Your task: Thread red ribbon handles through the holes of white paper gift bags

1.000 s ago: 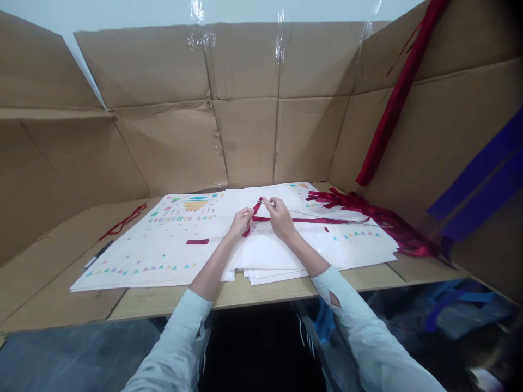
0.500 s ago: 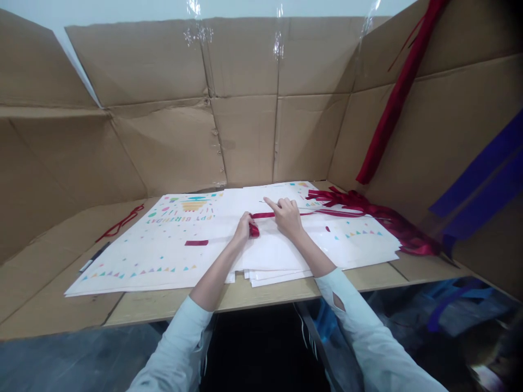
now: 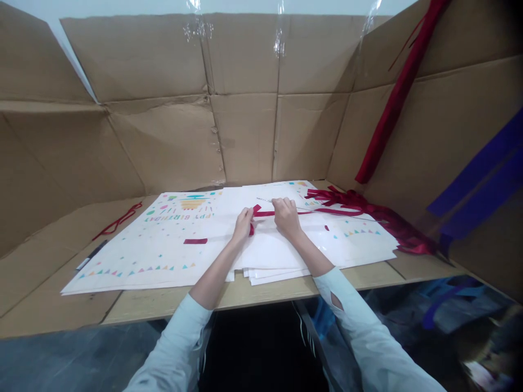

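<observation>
My left hand (image 3: 243,224) is closed on a dark red ribbon (image 3: 267,214), with one end sticking up past the fingertips and a folded bit hanging below. From there the ribbon runs right, passing at or under my right hand (image 3: 286,216). That hand is pinched shut on a thin metal rod (image 3: 263,200), whose tip points left; its long shaft shows again to the right. Whether the right fingers also grip the ribbon is hidden. Both hands are over white printed sheets (image 3: 220,250). A short ribbon piece (image 3: 195,241) lies left of my left hand.
A heap of red ribbons (image 3: 379,218) lies at the right. A wide red strip (image 3: 402,98) and purple strips (image 3: 478,179) hang by the right cardboard wall. Cardboard (image 3: 245,136) stands behind. A red cord (image 3: 118,220) and a dark pen-like object (image 3: 92,254) lie left.
My right index finger, stretched out before, has curled in to a pinch. The ribbon's end now sticks up above my left fingers, and less of its fold hangs below.
</observation>
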Tool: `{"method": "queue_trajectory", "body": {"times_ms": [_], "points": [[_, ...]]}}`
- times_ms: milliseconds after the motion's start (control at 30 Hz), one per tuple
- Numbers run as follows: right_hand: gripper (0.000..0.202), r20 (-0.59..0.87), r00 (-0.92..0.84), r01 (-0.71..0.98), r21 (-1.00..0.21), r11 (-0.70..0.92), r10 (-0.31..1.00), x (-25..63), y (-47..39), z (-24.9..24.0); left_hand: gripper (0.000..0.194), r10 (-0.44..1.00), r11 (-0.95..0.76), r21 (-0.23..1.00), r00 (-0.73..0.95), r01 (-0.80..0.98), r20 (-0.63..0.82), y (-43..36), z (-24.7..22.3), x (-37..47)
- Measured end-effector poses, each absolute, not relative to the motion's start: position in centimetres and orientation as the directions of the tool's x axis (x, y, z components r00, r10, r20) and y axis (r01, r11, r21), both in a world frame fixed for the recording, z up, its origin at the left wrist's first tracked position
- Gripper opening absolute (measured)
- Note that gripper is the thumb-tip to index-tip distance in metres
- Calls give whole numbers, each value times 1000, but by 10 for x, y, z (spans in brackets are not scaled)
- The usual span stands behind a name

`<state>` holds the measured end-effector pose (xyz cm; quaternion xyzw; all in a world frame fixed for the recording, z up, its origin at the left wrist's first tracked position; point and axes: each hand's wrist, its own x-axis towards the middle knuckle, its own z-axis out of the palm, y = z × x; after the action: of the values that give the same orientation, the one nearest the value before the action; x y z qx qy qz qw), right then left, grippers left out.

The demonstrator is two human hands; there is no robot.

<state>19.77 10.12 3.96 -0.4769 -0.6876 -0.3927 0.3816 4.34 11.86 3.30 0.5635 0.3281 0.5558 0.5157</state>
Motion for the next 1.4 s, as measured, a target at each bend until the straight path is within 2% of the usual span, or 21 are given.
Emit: {"method": "queue_trajectory", "body": {"times_ms": [100,233,533,633,800,867,967,1100,1167,1233,1400], "points": [[24,913,-267,950,195,244,309,197,100,41,24,917,-364,918,113,-156,382,120,33,40],[26,914,-290,941,218,259,284,195,98,42,25,907,-403,898,55,-175,418,120,36,39],[30,839,-357,921,242,306,411,190,93,42,21,891,-451,872,-35,-188,453,120,40,37],[30,830,-357,921,234,313,429,189,94,41,26,927,-369,893,-31,-258,374,123,37,38],[30,824,-373,910,236,340,427,185,92,39,36,993,-87,883,31,-462,114,123,36,41],[31,816,-377,908,230,351,439,182,91,39,36,995,-47,871,54,-489,84,122,36,41],[33,818,-371,908,221,355,439,179,89,40,35,987,-104,886,63,-452,148,122,37,38],[33,803,-385,906,236,351,454,176,88,40,43,910,-387,873,28,-297,413,120,39,36],[33,801,-396,903,250,350,450,175,87,40,29,862,-479,846,59,-235,504,118,40,36],[32,806,-401,900,258,351,436,176,87,41,15,844,-502,843,103,-192,526,118,40,37],[34,797,-397,904,253,346,455,178,87,41,17,854,-476,869,164,-136,493,123,42,33]]}}
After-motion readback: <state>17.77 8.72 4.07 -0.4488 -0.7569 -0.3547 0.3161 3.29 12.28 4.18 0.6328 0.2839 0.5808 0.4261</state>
